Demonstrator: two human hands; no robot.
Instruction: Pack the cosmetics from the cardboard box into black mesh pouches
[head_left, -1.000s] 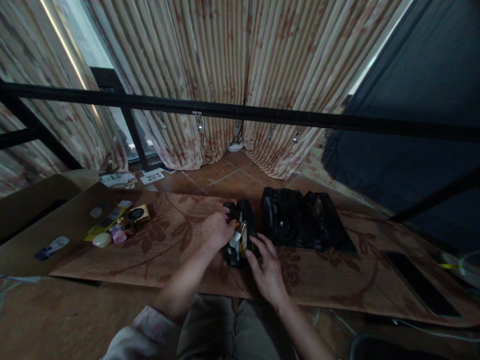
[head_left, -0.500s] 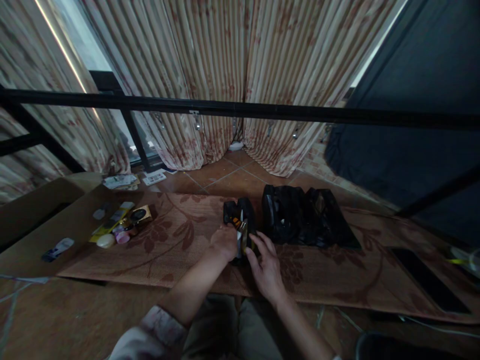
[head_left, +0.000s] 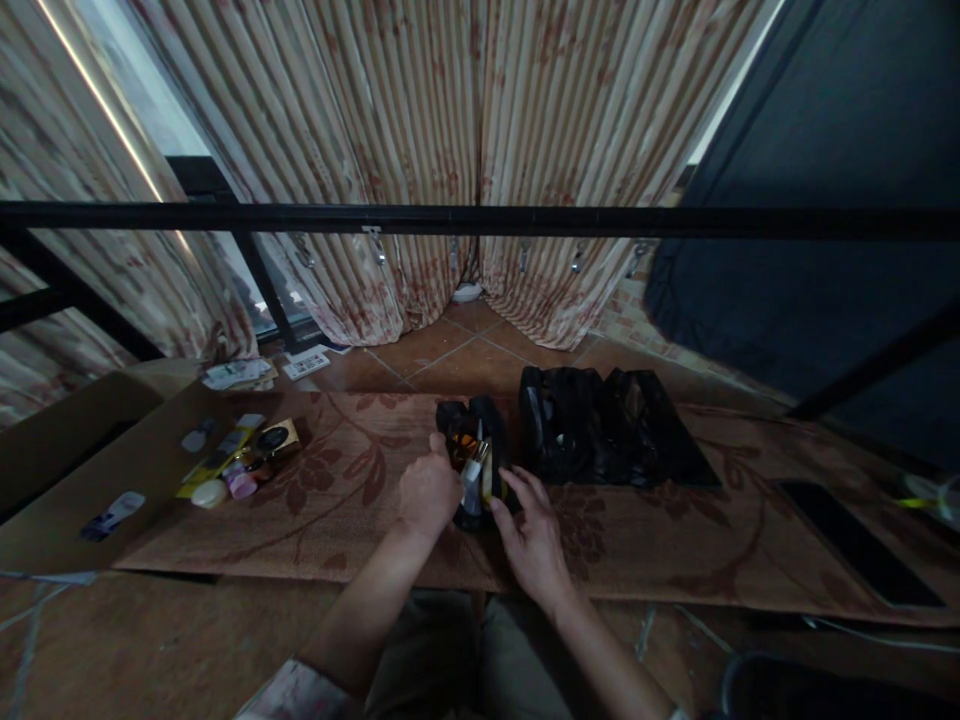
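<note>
In the lower centre of the frame, a small black bag (head_left: 487, 412) stands open between the two hands, on a long low surface covered with a brown floral cloth (head_left: 637, 545). Inside its opening one can see a pale, silvery packet (head_left: 472, 480) and an orange-patterned piece (head_left: 464, 444); what exactly they are, I cannot tell.

The left hand (head_left: 429, 490) is at the left side of the bag, with the fingers curled inward and the thumb raised upward. Its fingertips are hidden, so I cannot tell whether it pinches something. The right hand (head_left: 529, 520) lies against the right side of the bag, its thumb and fingers set apart; whether the edge is pinched between them, I cannot tell.

Right of the centre, near the small bag but apart from it, lies a larger, crumpled black plastic bag (head_left: 574, 430). At the right of the frame is a dark flat panel (head_left: 859, 545).

At the left there is an open cardboard box (head_left: 154, 470). Just beside it are a yellow package (head_left: 217, 462), a cream-coloured round container (head_left: 209, 494), a pink-purple jar (head_left: 241, 484) and a gold box (head_left: 282, 440) with a black round centre.
</note>
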